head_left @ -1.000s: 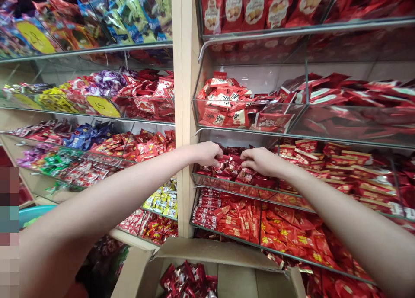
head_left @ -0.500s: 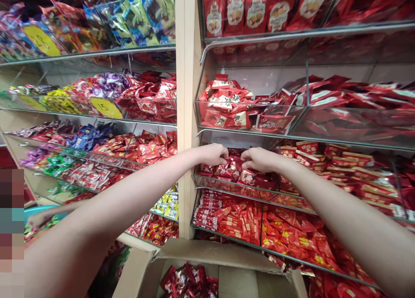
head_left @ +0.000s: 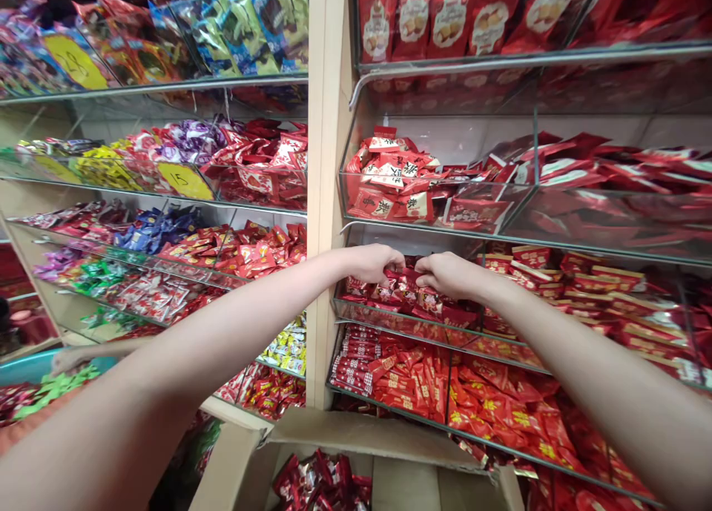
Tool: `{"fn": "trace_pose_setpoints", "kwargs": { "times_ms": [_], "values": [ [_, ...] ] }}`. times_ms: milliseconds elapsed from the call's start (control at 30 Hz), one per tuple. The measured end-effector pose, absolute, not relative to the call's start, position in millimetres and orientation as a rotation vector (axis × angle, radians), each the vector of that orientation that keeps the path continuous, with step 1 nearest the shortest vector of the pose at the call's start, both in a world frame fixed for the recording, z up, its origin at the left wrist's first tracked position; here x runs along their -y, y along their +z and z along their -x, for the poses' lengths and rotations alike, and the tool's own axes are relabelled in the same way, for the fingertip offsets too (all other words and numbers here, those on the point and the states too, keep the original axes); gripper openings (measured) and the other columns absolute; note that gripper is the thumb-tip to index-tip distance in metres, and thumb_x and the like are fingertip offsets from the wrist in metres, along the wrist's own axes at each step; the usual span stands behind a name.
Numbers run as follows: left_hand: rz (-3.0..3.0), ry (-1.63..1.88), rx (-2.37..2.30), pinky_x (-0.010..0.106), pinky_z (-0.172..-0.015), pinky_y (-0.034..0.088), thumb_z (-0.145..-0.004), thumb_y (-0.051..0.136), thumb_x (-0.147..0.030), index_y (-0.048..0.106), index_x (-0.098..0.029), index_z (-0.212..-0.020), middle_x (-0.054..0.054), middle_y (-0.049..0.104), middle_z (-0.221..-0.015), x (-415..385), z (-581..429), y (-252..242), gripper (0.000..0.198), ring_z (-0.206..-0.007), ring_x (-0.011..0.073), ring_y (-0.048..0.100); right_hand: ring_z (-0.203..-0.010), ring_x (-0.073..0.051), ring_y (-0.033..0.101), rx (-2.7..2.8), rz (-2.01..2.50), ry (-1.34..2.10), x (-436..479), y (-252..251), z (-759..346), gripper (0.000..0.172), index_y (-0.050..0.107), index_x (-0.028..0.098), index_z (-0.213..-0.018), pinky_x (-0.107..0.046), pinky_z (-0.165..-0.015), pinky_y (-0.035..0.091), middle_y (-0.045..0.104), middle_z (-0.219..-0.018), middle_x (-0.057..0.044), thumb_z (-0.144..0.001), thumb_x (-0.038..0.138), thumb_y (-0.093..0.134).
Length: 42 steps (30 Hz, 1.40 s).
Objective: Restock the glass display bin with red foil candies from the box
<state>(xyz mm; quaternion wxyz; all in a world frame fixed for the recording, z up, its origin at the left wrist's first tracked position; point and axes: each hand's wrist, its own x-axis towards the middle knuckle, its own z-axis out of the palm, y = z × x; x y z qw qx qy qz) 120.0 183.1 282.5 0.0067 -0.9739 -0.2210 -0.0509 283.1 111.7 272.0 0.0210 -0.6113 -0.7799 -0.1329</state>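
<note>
Dark red foil on the wrapped sweets (head_left: 414, 302), heaped in a clear bin (head_left: 389, 324) on the third visible tier of the right-hand rack, just right of the pale wooden upright (head_left: 320, 199). Left hand (head_left: 378, 262) at the left of the heap: knuckles up, fingers curled under and clenched, tips down among the wrappers. Whether any sweet is caught inside cannot be told. Right hand (head_left: 448, 274) just beside it, almost knuckle to knuckle, thumb and fingertips pinched together and touching the top of the same heap; nothing clearly lifted. Both forearms bare, reaching up and forward from the lower corners of the view. Same tier, next compartment to the right: red boxed bars (head_left: 584, 281), stacked flat. Tier above: red and white packets (head_left: 389, 177), piled against the glass. Tier below: red and gold packets (head_left: 489, 407), densely packed. Directly beneath the hands, an open cardboard box (head_left: 383, 433), flaps up, with red foil sweets (head_left: 322, 485) loose at its bottom — well apart from the bin. Left-hand rack: mixed sweets in purple, blue, green and red, with a yellow price disc (head_left: 183, 181) on one glass front. Lower left edge: another person's hand (head_left: 67, 359), blurred, near a teal tub (head_left: 27, 368).
</note>
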Motion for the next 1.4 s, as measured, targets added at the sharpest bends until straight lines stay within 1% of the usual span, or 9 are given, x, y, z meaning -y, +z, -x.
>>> {"fn": "trace_pose_setpoints", "kwargs": {
  "times_ms": [233,433,567,633,733,800,933,1167,1400],
  "values": [
    [3.079,-0.151,0.701,0.019,-0.062,0.037,-0.063,0.063,-0.016,0.056,-0.018,-0.100,0.000,0.064,-0.089,-186,-117,283,0.038,-0.074,0.0110,0.054,-0.079,-0.020,0.061,2.332,2.081,-0.514,-109,281,-276,0.018,0.064,0.018,-0.079,-0.025,-0.058,0.037,0.068,-0.083,-0.010,-0.076,0.024,0.048],
    [3.060,-0.128,0.731,0.019,-0.060,0.036,-0.064,0.059,-0.012,0.049,-0.019,-0.111,0.000,0.063,-0.086,-179,-113,286,0.049,-0.070,0.0102,0.053,-0.072,-0.019,0.061,2.437,2.042,-0.416,-117,277,-277,0.016,0.064,0.021,-0.081,-0.025,-0.056,0.038,0.067,-0.077,-0.007,-0.074,0.025,0.050],
    [3.033,-0.134,0.678,0.020,-0.071,0.039,-0.065,0.056,-0.011,0.036,-0.018,-0.125,0.006,0.059,-0.109,-174,-115,286,0.063,-0.088,0.0140,0.054,-0.072,-0.018,0.059,2.446,1.960,-0.372,-123,270,-278,0.016,0.063,0.021,-0.080,-0.025,-0.059,0.038,0.067,-0.078,-0.006,-0.074,0.026,0.050],
    [3.024,-0.083,0.687,0.021,-0.078,0.038,-0.066,0.054,-0.011,0.035,-0.017,-0.126,0.008,0.053,-0.121,-171,-118,287,0.063,-0.098,0.0159,0.052,-0.074,-0.018,0.059,2.402,1.930,-0.348,-125,267,-280,0.016,0.062,0.021,-0.082,-0.025,-0.061,0.039,0.067,-0.081,-0.006,-0.074,0.028,0.051],
    [2.980,0.042,0.789,0.023,-0.080,0.038,-0.065,0.060,-0.021,0.035,-0.018,-0.126,0.009,0.050,-0.126,-167,-123,289,0.066,-0.103,0.0186,0.051,-0.077,-0.018,0.059,2.353,1.887,-0.331,-125,261,-282,0.017,0.062,0.020,-0.083,-0.024,-0.062,0.039,0.067,-0.083,-0.006,-0.073,0.030,0.053],
    [2.952,0.054,0.813,0.024,-0.077,0.039,-0.063,0.063,-0.031,0.039,-0.019,-0.124,0.009,0.053,-0.123,-167,-127,289,0.066,-0.101,0.0199,0.052,-0.076,-0.018,0.059,2.339,1.849,-0.325,-123,258,-284,0.018,0.062,0.020,-0.085,-0.024,-0.063,0.039,0.068,-0.083,-0.006,-0.074,0.030,0.052],
    [2.975,-0.076,0.728,0.024,-0.063,0.039,-0.068,0.057,-0.043,0.055,-0.018,-0.107,0.007,0.065,-0.099,-171,-133,282,0.047,-0.079,0.0182,0.058,-0.079,-0.018,0.060,2.294,1.784,-0.283,-113,257,-286,0.024,0.060,0.019,-0.092,-0.024,-0.066,0.040,0.067,-0.089,-0.006,-0.076,0.033,0.051],
    [3.006,-0.227,0.657,0.021,-0.059,0.036,-0.070,0.057,-0.033,0.059,-0.020,-0.096,0.002,0.067,-0.089,-181,-134,274,0.029,-0.072,0.0141,0.057,-0.082,-0.020,0.060,2.185,1.910,-0.136,-92,264,-287,0.049,0.053,0.018,-0.106,-0.025,-0.064,0.042,0.065,-0.094,-0.007,-0.065,0.043,0.061],
    [3.002,-0.222,0.652,0.022,-0.056,0.034,-0.066,0.059,-0.024,0.061,-0.018,-0.089,0.001,0.066,-0.080,-184,-136,278,0.023,-0.066,0.0138,0.054,-0.092,-0.021,0.057,2.164,1.904,-0.187,-98,260,-283,0.045,0.051,0.019,-0.104,-0.027,-0.071,0.042,0.063,-0.101,-0.007,-0.065,0.037,0.063]
  ]
}}
